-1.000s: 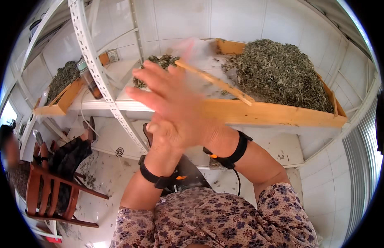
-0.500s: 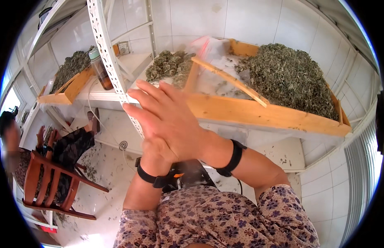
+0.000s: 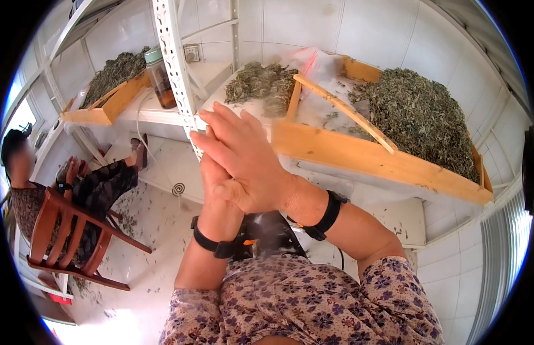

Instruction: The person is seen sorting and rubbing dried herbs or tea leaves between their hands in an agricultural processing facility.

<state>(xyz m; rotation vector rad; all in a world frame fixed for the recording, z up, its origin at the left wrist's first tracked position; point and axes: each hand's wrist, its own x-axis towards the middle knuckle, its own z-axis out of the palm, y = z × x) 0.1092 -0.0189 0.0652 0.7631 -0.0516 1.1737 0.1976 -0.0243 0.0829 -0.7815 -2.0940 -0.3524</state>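
Note:
My right hand [image 3: 247, 164] lies across my left hand [image 3: 212, 187], palm against palm, in front of the white shelf. The right fingers are stretched out and slightly apart. Most of the left fingers are covered by the right hand, and anything between the palms is hidden. Just beyond my fingertips, clumps of dried grey-green herb [image 3: 258, 80] rest on the shelf. To their right, a wooden tray [image 3: 370, 158] holds a big heap of shredded dried herb [image 3: 416, 112]. A wooden stick [image 3: 350, 115] lies slantwise over that tray, near a clear plastic bag [image 3: 313, 60].
A perforated white post [image 3: 174, 63] rises close to my fingers. Beside it stands a green-lidded jar [image 3: 159, 80], then another wooden tray [image 3: 109, 109] of herb. At left a person [image 3: 25, 201] sits on a wooden chair [image 3: 68, 236]. A dark coil [image 3: 178, 188] hangs on a cord.
The shelf, trays and post have shifted rightward in view. My hands stay pressed together, with the right hand's fingers turned slightly against the left. The seated person is more upright.

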